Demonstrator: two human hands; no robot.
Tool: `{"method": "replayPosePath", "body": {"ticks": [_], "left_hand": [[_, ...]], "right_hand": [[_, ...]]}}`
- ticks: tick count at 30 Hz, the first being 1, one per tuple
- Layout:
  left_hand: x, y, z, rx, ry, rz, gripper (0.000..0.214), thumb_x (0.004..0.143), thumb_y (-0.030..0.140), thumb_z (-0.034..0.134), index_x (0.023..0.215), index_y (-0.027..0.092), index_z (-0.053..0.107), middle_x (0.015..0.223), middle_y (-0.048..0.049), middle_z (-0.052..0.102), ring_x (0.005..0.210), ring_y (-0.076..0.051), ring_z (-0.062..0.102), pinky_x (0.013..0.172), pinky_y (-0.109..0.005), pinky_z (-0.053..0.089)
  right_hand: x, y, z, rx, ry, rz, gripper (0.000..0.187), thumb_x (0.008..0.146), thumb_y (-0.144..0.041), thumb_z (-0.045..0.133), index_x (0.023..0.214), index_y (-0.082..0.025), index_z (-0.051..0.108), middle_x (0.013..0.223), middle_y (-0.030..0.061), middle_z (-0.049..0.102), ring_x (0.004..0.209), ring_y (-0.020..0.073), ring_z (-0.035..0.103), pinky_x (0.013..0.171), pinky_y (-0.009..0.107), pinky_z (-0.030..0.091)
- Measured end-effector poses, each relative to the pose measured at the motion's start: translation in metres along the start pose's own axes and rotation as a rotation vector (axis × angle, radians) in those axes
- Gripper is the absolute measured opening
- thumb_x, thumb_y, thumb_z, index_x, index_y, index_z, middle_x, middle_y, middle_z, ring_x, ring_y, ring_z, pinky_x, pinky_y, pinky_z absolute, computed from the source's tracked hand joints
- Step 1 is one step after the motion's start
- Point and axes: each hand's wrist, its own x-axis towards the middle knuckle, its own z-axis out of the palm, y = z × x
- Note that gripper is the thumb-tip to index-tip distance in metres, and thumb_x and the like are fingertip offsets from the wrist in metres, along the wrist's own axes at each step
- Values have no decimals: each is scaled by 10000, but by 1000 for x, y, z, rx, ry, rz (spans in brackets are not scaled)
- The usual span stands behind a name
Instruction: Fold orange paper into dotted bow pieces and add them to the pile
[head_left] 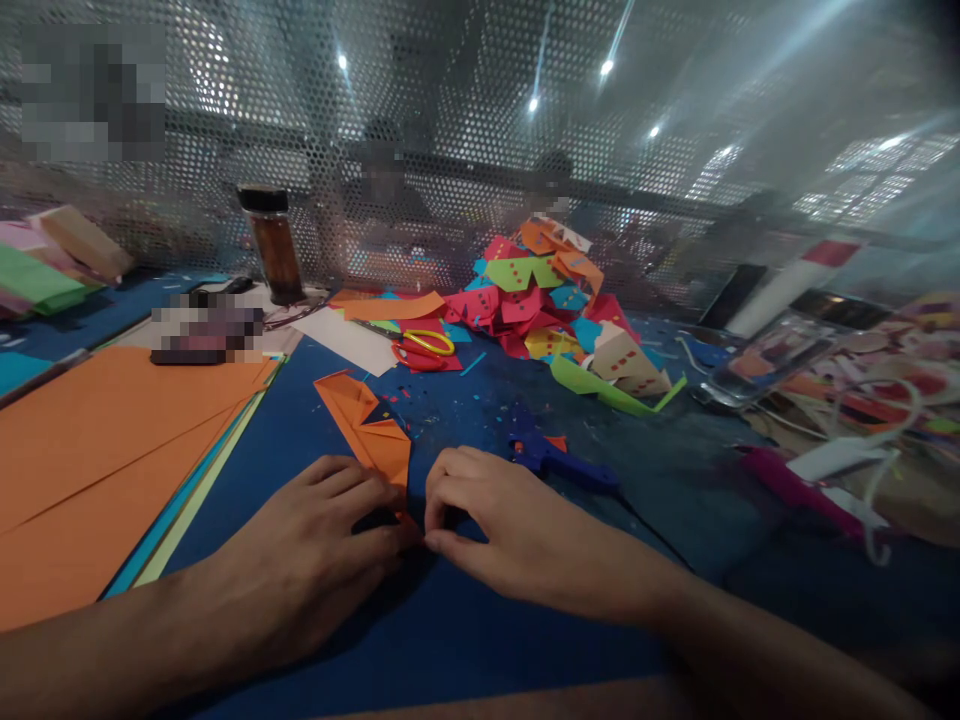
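A folded piece of orange paper lies on the blue tabletop in front of me, with creased flaps raised along its length. My left hand rests over its near end, the fingers bent and pressed onto the paper. Close to its right, my right hand has curled fingers, with thumb and forefinger pinched at the paper's near tip. The fingers partly hide that tip. To the right of the paper lies a blue glue gun with a dark cord.
Large orange sheets are stacked at left. Scissors with red and yellow handles lie beyond the folded paper. Behind are a heap of colourful folded papers and a dark bottle. A magenta glue gun is at right.
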Motion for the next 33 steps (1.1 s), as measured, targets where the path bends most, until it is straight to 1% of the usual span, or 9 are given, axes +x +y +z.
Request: {"method": "replayPosePath", "body": {"ticks": [4, 8, 17, 22, 29, 33], "left_hand": [[0, 2, -1, -8, 4, 5, 272, 982, 129, 424, 1106, 215, 650, 1035, -86, 681, 925, -253, 635, 808, -424, 461], [0, 5, -3, -55, -19, 27, 251, 995, 130, 412, 1073, 181, 644, 1052, -95, 682, 924, -239, 633, 783, -385, 494], [3, 4, -4, -46, 12, 50, 214, 981, 141, 472, 997, 212, 673, 999, -70, 713, 904, -208, 663, 800, -354, 525], [3, 5, -5, -53, 36, 48, 217, 979, 147, 477, 992, 218, 681, 986, -66, 712, 910, -205, 663, 816, -354, 523], [2, 4, -3, -22, 32, 63, 219, 986, 152, 466, 954, 208, 675, 959, -63, 700, 878, -200, 651, 792, -345, 503], [3, 4, -2, -10, 31, 77, 230, 999, 159, 442, 966, 196, 667, 962, -64, 698, 872, -205, 651, 791, -354, 487]], "right_hand": [[0, -1, 2, 9, 11, 33, 82, 857, -106, 668, 823, -179, 656, 942, 32, 632, 905, 180, 574, 789, 307, 450], [0, -2, 5, -2, 32, 55, 99, 844, -85, 642, 812, -178, 629, 955, 42, 615, 908, 183, 558, 788, 312, 442], [1, -2, 6, 14, -11, 120, 94, 822, -106, 635, 803, -184, 587, 967, 31, 591, 896, 178, 539, 801, 329, 435], [1, -4, 6, 13, -18, 138, 93, 820, -108, 631, 820, -190, 588, 976, 37, 581, 889, 182, 533, 801, 331, 437], [2, -3, 11, -7, -5, 156, 89, 806, -120, 607, 821, -194, 559, 979, 35, 568, 901, 186, 519, 796, 328, 423], [1, -1, 13, 1, 3, 155, 80, 801, -148, 587, 842, -201, 541, 986, 29, 558, 917, 192, 508, 804, 332, 420]]}}
